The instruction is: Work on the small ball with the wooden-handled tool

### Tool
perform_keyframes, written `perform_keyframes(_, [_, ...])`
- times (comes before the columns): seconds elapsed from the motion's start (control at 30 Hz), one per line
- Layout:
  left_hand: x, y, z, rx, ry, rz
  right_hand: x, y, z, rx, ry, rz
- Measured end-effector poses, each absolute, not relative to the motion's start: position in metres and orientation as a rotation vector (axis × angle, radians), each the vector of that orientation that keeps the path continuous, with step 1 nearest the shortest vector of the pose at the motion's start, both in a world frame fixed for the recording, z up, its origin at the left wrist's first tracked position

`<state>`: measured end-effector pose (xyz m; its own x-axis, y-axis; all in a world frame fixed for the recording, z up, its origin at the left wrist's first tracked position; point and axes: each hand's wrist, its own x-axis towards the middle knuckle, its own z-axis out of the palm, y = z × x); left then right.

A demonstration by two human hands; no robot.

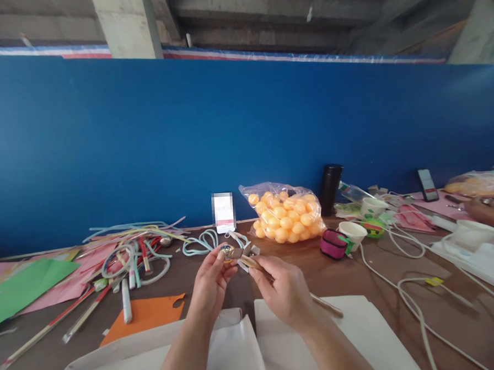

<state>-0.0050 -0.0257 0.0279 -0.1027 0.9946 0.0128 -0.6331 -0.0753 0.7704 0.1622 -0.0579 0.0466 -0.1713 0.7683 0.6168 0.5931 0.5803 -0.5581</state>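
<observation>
My left hand (211,283) is raised over the brown table (359,278), its fingers pinched on a small metallic round piece (226,250) with a grey flat part. My right hand (279,288) is closed around a thin wooden stick (325,305); the stick's tip meets the small piece between the two hands. White paper sheets (341,323) lie on the table under my forearms.
A clear bag of orange balls (285,211) sits behind the hands, with a black cylinder (330,189) beside it. Straws, tubes and coloured paper (126,255) crowd the left. Paper cups (353,233), a pink pouch (333,244), white cables (414,297) and another person's hand (491,211) are on the right.
</observation>
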Motion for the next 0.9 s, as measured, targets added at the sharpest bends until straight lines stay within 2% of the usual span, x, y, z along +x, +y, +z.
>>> perform_keyframes(0.9, [-0.0060, -0.0283, 0.0291, 0.726, 0.716, 1.545, 0.1641, -0.0583, 0.0512, -1.117, -1.829, 0.185])
